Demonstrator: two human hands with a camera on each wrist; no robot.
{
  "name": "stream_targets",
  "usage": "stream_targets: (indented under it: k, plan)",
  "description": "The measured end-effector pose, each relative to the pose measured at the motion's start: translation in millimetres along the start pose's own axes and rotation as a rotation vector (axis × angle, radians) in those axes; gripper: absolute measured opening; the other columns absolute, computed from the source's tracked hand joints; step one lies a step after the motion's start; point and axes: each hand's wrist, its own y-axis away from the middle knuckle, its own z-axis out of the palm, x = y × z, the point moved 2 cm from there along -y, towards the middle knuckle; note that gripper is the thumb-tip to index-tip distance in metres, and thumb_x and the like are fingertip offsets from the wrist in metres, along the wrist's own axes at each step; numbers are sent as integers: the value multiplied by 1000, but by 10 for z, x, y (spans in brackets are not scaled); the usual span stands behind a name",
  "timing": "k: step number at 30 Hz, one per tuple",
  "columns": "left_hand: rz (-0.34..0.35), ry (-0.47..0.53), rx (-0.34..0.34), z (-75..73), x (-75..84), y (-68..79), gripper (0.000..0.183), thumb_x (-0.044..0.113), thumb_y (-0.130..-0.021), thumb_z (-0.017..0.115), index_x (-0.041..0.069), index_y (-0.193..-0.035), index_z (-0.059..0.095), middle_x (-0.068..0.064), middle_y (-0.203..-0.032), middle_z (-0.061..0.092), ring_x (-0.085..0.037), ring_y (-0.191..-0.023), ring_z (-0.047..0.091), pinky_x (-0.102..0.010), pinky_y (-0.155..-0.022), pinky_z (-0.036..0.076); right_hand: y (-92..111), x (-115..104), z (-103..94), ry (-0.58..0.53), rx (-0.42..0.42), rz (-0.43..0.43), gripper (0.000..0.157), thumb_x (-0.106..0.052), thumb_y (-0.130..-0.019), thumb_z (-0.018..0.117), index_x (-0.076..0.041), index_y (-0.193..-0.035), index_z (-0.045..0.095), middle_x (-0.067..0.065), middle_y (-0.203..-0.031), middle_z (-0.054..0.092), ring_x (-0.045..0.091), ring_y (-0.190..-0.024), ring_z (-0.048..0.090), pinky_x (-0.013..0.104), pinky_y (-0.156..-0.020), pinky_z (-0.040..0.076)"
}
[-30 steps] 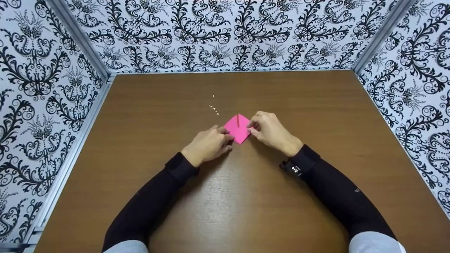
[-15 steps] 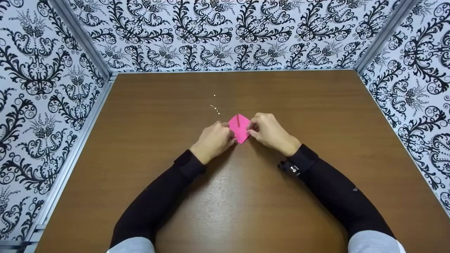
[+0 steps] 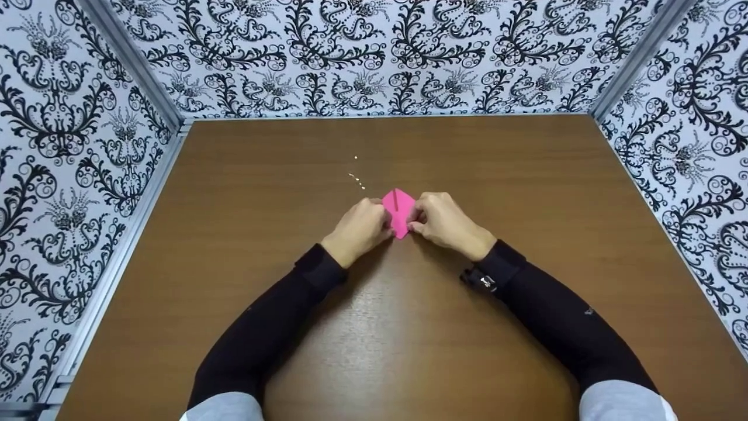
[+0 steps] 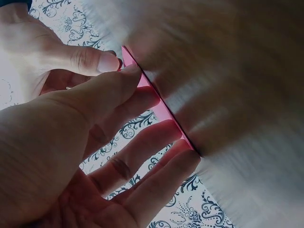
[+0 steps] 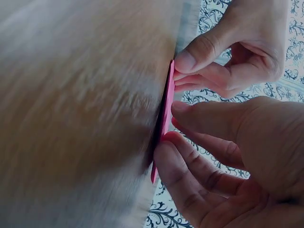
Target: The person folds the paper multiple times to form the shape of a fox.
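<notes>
A small pink piece of folded paper [image 3: 400, 220] lies at the middle of the table, one corner pointing away from me. A dark narrow stripe runs down from that far corner. My left hand [image 3: 361, 229] grips its left side, thumb at the near edge and fingers along the side. On the right side, my right hand [image 3: 449, 224] pinches the paper between thumb and fingers. Both wrist views show the paper [image 5: 167, 107] nearly edge-on, low over the tabletop. Fingers of both hands hide its side corners.
The brown wooden table [image 3: 502, 158] has several tiny white specks [image 3: 357, 179] beyond the paper. Walls with a black-and-white scroll pattern [image 3: 374, 58] enclose its back and both sides, framed by grey metal rails [image 3: 140, 70].
My left hand has moved right and slightly away, its fingers closing in on the paper's left side. My right hand has shifted slightly left and nearer, and less of the paper shows between the hands.
</notes>
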Motion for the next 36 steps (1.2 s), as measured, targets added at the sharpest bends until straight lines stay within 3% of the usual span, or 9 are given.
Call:
stream_targets:
  k: [9,20,27,36]
  plan:
    - [16,26,0,3,-16,0,17,11,-99,93,2,-87,85,-17,-98,82,-29,-85,75,-46,-80,67,-56,-42,60,2,-53,4,5,-9,-95,96,-11,-93,91,11,-96,81,26,-88,77,44,-81,66]
    - [-2,58,-13,-2,-11,4,11,8,-100,91,0,-93,87,-19,-104,84,-32,-91,81,-45,-83,70,-91,-22,78,12,-47,16,16,-21,-93,102,-13,-86,90,9,-91,83,26,-82,74,47,-79,65]
    - [-4,56,-6,-2,-16,-3,14,7,-100,91,0,-89,85,-19,-101,84,-30,-86,78,-45,-80,69,-137,0,68,21,-52,23,21,-25,-91,103,-12,-83,90,6,-84,85,24,-76,74,47,-77,65]
    - [20,59,-1,3,-7,6,13,5,-100,91,-2,-90,85,-21,-102,85,-32,-86,80,-45,-81,70,-155,105,2,51,-37,50,27,-23,-92,103,-8,-78,84,7,-80,82,24,-75,71,45,-75,62]
